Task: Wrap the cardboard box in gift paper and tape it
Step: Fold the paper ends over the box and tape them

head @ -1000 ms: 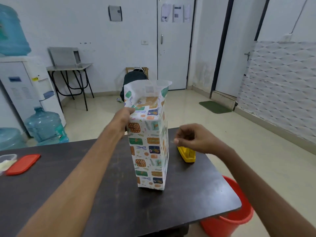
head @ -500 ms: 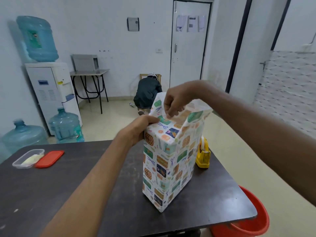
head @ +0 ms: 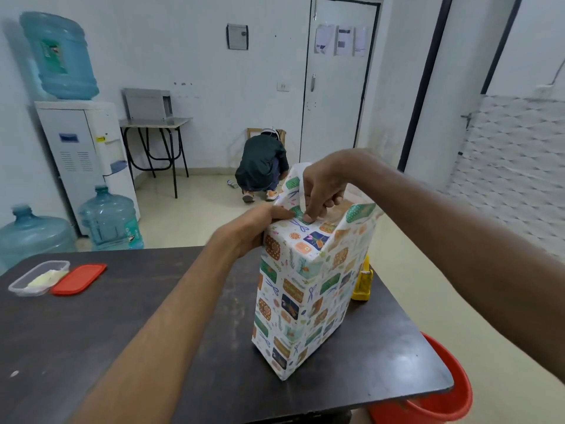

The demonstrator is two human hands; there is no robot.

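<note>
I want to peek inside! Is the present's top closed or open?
Partly open. The near gift paper flap is folded down under the right hand, but the far paper stands up and the cardboard box shows between.

No lettering anywhere is sharp enough to read.

**Inspector:** Obstructions on the table (head: pixel 107 332)?

**Operator:** I log the wrapped box (head: pixel 305 295) upright, right of centre. My left hand (head: pixel 253 228) and right hand (head: pixel 324 188) crowd its top. A yellow tape dispenser (head: pixel 362 283) stands just beside its far right face. A container (head: pixel 36 278) and a red lid (head: pixel 79 278) sit at the far left.

**Inspector:** Passage?

**Operator:** Bare tabletop runs between lid and box. A red bucket (head: pixel 443 402) blocks the floor by the near right corner.
</note>
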